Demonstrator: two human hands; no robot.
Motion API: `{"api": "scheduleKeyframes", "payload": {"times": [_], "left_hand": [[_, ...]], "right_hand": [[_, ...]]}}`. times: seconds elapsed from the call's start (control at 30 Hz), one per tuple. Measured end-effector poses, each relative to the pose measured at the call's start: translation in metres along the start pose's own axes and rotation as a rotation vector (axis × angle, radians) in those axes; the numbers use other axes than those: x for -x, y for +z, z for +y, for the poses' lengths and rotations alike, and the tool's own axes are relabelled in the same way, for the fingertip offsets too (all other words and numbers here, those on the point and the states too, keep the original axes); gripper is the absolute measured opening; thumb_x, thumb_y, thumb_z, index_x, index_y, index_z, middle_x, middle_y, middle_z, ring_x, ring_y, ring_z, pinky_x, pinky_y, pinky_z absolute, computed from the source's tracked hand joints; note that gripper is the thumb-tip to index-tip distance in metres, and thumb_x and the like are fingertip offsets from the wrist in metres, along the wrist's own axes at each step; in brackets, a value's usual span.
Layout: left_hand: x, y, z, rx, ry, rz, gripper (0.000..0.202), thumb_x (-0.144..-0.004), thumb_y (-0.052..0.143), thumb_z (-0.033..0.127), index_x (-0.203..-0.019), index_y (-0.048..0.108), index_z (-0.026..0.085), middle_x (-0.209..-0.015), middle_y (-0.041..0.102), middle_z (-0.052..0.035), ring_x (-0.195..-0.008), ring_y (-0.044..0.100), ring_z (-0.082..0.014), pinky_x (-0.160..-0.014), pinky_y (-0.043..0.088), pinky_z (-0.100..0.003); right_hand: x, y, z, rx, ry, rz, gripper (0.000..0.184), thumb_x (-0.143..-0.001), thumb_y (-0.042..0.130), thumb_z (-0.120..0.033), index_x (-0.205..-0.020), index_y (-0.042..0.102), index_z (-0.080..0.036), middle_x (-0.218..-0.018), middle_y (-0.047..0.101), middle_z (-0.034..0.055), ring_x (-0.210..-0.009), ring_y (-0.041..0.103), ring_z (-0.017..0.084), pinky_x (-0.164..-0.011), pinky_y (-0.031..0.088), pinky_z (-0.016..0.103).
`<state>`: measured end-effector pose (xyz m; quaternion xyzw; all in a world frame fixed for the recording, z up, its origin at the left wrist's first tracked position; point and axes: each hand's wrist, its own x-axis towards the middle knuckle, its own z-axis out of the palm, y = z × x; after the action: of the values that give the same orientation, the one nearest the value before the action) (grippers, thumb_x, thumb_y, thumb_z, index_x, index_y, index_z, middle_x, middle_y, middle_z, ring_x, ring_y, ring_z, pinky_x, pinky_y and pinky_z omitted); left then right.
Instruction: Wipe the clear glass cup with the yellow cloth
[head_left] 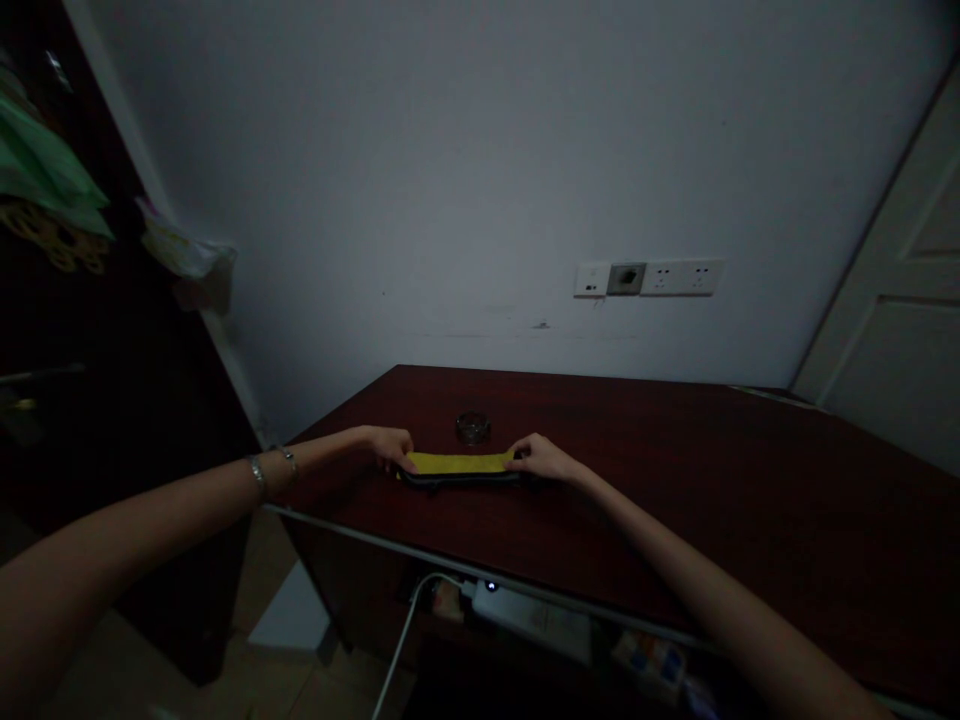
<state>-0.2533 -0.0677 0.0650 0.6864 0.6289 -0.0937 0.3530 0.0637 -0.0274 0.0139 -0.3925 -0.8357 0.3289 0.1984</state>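
Here in the head view, both hands are busy at the near side of the dark red-brown worktop (pixel 675 480). The left hand (pixel 391 447) is pinching one end of a folded yellow-and-grey cloth (pixel 457 464), and the right hand (pixel 541 457) has the other end nipped just as firmly. So the cloth lies lengthwise between them, low over the wood, yellow uppermost with a dark layer along the near edge. Whether its underside touches all the way along, I can't tell. Why an end apiece? I'd say it keeps the strip straight and its layers lined up; the near side looks chosen for easy reach.

Just beyond the cloth sits a glass ashtray (pixel 472 428), touching neither hand, seemingly set back to leave elbow room. Below, a white power strip (pixel 532 615) rests under the top with a white cable (pixel 405 640) dropping away from it, probably tucked there to spare the surface.

Now for lettering: none on the cloth that I can make out. The printed packet (pixel 649 660) underneath shows orange and blue, too blurred to read, and the socket panel (pixel 682 278) on the wall carries no legible brand.
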Motion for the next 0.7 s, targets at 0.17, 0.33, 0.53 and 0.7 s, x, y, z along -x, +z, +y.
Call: {"api": "scheduleKeyframes", "payload": {"times": [0.17,0.33,0.53,0.7], "left_hand": [[-0.007,-0.001,-0.005,0.069,0.110,0.090,0.051,-0.052,0.065,0.058,-0.076,0.059,0.014,-0.067,0.060,-0.0022,-0.055,0.052,-0.0111,-0.049,0.040,-0.020],[-0.012,-0.004,-0.004,0.010,0.166,0.080,0.033,-0.055,0.065,0.039,-0.075,0.059,0.013,-0.065,0.058,-0.0001,-0.058,0.051,-0.0114,-0.052,0.038,-0.020],[-0.014,-0.009,0.012,-0.303,0.234,0.348,0.022,-0.058,0.058,0.024,-0.077,0.062,0.014,-0.069,0.059,0.0005,-0.062,0.050,-0.0115,-0.053,0.035,-0.019],[-0.021,-0.012,0.027,-0.517,0.135,0.448,0.025,-0.059,0.059,0.031,-0.078,0.064,0.016,-0.074,0.062,-0.0045,-0.065,0.055,-0.0167,-0.054,0.037,-0.023]], "right_hand": [[0.001,-0.005,0.009,-0.070,-0.001,0.013,0.031,-0.065,0.062,-0.035,-0.087,0.067,-0.014,-0.059,0.055,-0.0012,-0.045,0.045,0.006,-0.039,0.035,0.015],[0.003,-0.009,0.007,-0.075,-0.017,0.000,0.031,-0.065,0.062,-0.033,-0.089,0.066,-0.013,-0.060,0.055,-0.0011,-0.045,0.046,0.006,-0.038,0.035,0.015],[-0.005,-0.016,0.007,-0.040,0.003,0.043,0.027,-0.066,0.061,-0.025,-0.089,0.066,-0.013,-0.064,0.060,0.0001,-0.047,0.047,0.006,-0.043,0.037,0.016],[-0.018,-0.023,0.006,0.058,-0.001,0.134,0.023,-0.063,0.060,-0.016,-0.084,0.068,-0.014,-0.075,0.066,0.0028,-0.065,0.058,0.012,-0.059,0.043,0.019]]}}
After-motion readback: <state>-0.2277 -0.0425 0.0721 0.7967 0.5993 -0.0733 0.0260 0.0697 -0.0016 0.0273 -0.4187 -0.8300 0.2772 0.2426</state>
